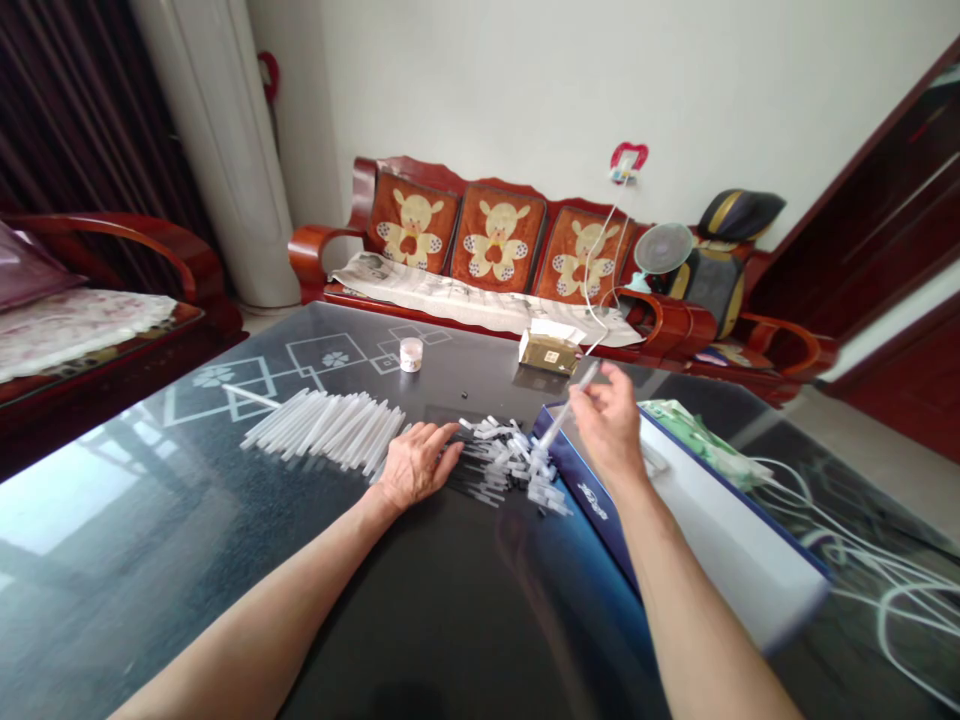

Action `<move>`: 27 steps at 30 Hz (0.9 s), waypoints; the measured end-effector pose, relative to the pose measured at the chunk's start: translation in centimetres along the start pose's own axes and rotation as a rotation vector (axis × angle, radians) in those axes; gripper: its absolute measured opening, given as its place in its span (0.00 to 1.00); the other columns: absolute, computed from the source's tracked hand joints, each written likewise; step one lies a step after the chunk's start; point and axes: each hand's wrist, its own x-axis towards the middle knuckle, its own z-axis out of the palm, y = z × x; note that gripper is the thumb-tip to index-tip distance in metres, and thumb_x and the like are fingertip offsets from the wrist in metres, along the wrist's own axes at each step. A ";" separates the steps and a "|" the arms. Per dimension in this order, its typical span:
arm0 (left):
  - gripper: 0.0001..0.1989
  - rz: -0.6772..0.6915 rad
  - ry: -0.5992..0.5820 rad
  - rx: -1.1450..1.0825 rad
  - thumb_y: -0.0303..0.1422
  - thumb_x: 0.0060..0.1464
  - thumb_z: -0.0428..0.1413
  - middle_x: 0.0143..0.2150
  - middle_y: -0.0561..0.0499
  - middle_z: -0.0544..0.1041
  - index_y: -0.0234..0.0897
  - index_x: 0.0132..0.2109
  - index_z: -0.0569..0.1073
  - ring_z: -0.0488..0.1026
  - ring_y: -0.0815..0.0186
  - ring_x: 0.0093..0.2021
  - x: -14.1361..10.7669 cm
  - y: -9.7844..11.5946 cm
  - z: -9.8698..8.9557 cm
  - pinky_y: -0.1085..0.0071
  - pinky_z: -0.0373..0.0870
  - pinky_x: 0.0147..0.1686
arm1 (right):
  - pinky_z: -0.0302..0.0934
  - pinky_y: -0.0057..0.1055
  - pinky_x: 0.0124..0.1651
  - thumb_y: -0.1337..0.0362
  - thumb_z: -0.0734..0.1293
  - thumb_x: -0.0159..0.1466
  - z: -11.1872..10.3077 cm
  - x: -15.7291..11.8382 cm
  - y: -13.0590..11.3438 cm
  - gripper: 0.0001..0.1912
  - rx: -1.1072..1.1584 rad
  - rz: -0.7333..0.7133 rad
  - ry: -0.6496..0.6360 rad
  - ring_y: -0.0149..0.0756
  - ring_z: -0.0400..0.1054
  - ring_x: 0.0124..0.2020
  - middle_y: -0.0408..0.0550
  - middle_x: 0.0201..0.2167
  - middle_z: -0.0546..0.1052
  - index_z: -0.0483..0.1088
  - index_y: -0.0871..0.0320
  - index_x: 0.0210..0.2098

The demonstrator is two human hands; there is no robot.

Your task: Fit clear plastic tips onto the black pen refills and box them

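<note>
Holding a tube (561, 418) by the blue box (592, 500), tubes (655, 460) inside

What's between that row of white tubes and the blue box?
In the head view, the left hand and a heap of short whitish pieces are between the row of white tubes and the blue box.

Sitting room in red-brown wood, backed by a pale wall (480, 90).
A sofa (316, 248) with three animal-patterned cushions (499, 235) spans the upper centre; an armchair (184, 250) stands at the left edge, dark curtains (82, 100) in the upper left. Dark red woodwork (847, 220) lines the right edge. Bright glare (45, 520) whitens the glossy tabletop (420, 600) at lower left.
</note>
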 end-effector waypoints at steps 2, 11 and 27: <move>0.20 0.063 -0.001 -0.080 0.41 0.63 0.46 0.35 0.46 0.76 0.33 0.55 0.68 0.72 0.63 0.37 0.0 0.2 -0.3 0.69 0.69 0.42 | 0.66 0.29 0.32 0.60 0.69 0.54 2.5 -3.2 -0.7 0.43 0.208 0.062 -0.097 0.31 0.70 0.26 0.41 0.33 0.76 0.48 0.53 0.65; 0.14 0.197 -0.037 -0.014 0.31 0.65 0.43 0.35 0.47 0.76 0.34 0.52 0.70 0.73 0.65 0.35 0.1 0.0 0.7 0.69 0.70 0.37 | 0.71 0.33 0.32 0.50 0.65 0.59 8.0 -10.5 3.2 0.24 0.501 0.345 -0.261 0.40 0.76 0.32 0.49 0.33 0.79 0.69 0.57 0.49; 0.15 0.171 -0.022 0.131 0.38 0.65 0.45 0.33 0.48 0.74 0.39 0.47 0.74 0.65 0.64 0.33 0.2 1.2 0.6 0.66 0.60 0.37 | 0.64 0.26 0.20 0.47 0.71 0.53 8.3 -11.0 3.2 0.18 0.416 0.485 -0.295 0.31 0.68 0.19 0.44 0.21 0.76 0.74 0.57 0.28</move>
